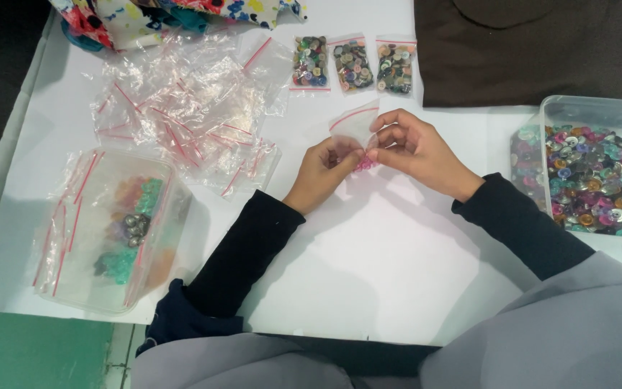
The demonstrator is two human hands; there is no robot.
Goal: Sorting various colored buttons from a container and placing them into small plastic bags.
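Clear plastic bag (358, 124) with pink buttons (365, 163) is pinched between the left hand (331, 164) and right hand (412, 148), fingers curled closed on it. Three filled bags (354, 65) lie just beyond.

Filled bags (354, 65) behind the hands (372, 155), button tub (599, 115) right, empty bags (181, 115) left

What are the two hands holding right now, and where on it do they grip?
Both the left hand and the right hand hold one small clear bag with pink buttons inside, pinching its lower part between their fingers.
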